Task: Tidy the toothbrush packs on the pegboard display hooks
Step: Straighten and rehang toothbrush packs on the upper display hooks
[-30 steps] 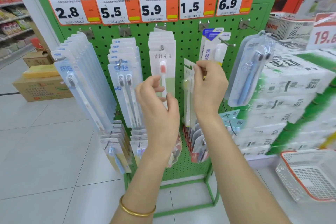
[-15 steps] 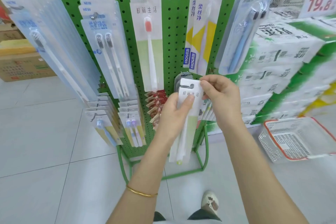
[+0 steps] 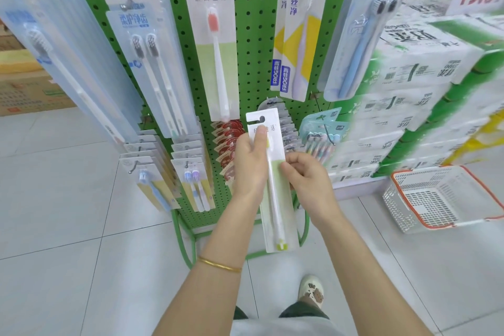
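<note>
I hold a white and pale-green toothbrush pack [image 3: 276,199] upright in front of the green pegboard [image 3: 253,35], off any hook. My left hand [image 3: 249,161] grips its upper part, thumb on the printed header. My right hand [image 3: 306,174] pinches its right edge at mid height. A matching pack with a pink brush head [image 3: 215,43] hangs on the middle hook above. Blue-white twin packs [image 3: 147,63] hang to the left, yellow-blue packs [image 3: 297,33] to the right, and a clear blister pack with blue brushes [image 3: 360,27] further right.
Small packs fill the lower hooks [image 3: 191,169]. Stacked green-white cartons [image 3: 425,84] stand right of the rack, with a white and orange shopping basket [image 3: 441,196] on the tiled floor below them. Cardboard boxes [image 3: 24,90] sit at far left. My shoe [image 3: 312,290] shows below.
The pack came off the upper hook and moved down in front of the lower rows. My right hand slid from the pack's top to its right edge. The view tilted downward.
</note>
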The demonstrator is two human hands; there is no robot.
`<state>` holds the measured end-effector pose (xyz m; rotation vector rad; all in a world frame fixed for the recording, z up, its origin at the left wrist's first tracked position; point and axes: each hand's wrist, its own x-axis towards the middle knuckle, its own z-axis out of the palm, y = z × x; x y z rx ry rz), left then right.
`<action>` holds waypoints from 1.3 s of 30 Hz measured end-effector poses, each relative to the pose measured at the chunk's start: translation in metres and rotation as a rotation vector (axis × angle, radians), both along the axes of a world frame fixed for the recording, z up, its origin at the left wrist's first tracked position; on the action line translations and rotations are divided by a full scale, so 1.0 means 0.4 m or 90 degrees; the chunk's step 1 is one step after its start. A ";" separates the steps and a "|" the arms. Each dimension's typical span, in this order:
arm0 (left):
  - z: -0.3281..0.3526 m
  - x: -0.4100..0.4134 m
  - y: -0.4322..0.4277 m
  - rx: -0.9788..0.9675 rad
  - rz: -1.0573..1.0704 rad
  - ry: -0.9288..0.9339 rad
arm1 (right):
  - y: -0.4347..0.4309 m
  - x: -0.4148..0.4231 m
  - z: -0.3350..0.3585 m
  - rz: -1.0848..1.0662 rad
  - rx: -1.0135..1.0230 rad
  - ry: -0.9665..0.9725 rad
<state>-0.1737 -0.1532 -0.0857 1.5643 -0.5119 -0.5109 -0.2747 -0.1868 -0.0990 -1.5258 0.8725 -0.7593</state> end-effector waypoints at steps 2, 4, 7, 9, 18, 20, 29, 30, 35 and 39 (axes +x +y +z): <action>-0.009 -0.008 0.014 0.019 -0.022 -0.067 | 0.002 0.003 0.000 0.005 0.016 -0.012; -0.017 -0.022 0.030 0.033 -0.067 -0.108 | 0.000 0.007 -0.002 0.000 0.034 -0.025; -0.044 -0.036 0.051 0.089 -0.143 -0.167 | -0.012 0.012 -0.012 -0.033 0.068 -0.035; -0.065 -0.037 0.067 0.104 -0.194 -0.186 | -0.019 0.012 -0.017 -0.053 0.080 -0.033; -0.097 -0.025 0.128 0.312 -0.434 -0.233 | -0.069 0.021 -0.046 -0.187 0.118 -0.021; -0.102 -0.020 0.132 0.336 -0.443 -0.260 | -0.073 0.024 -0.050 -0.217 0.132 -0.031; -0.088 -0.028 0.148 0.438 -0.396 -0.444 | -0.053 0.036 -0.054 -0.236 0.150 -0.051; -0.087 -0.026 0.148 0.436 -0.405 -0.427 | -0.048 0.035 -0.052 -0.227 0.160 -0.070; -0.078 -0.001 0.149 0.360 -0.455 -0.245 | -0.037 0.016 -0.046 -0.127 0.290 -0.176; -0.061 0.006 0.154 0.272 -0.447 0.035 | -0.041 0.001 -0.052 -0.082 0.406 -0.185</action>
